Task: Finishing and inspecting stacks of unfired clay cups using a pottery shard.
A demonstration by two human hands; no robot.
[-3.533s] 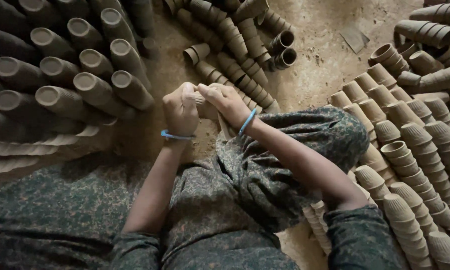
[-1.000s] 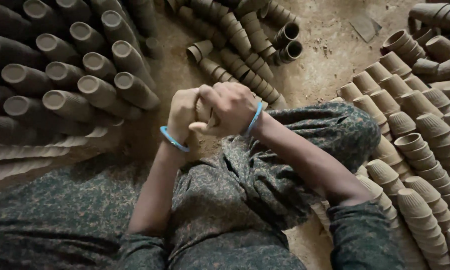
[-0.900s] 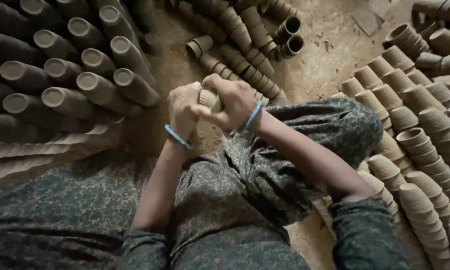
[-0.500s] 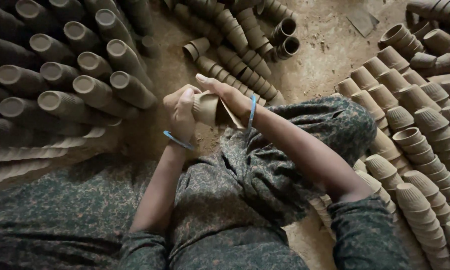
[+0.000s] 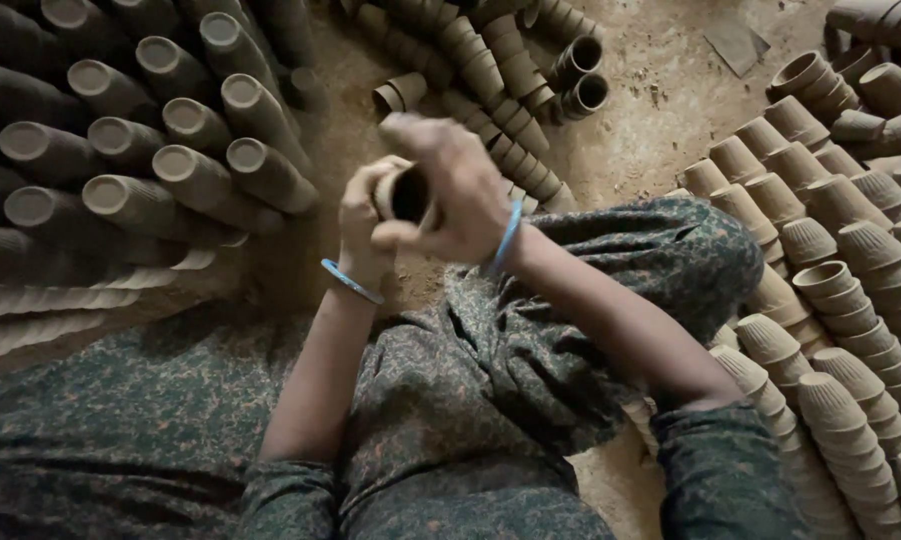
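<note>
stacked cups lie at the left. the left hand curls round the side of a small clay cup held above the lap, the right hand folds over its open mouth – fingers bent close, thumb under. it looks light, stiff and brittle – best held by the wall.

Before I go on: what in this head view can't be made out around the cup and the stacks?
- Clay cup: only its dark mouth shows; the right hand and left hand cover its body.
- Right hand's fingers: motion-blurred, exact grip unclear.
- Nested cup stacks at left: cut off by the frame edge, count unknowable.
- Cup rows at right: run past the right edge.
</note>
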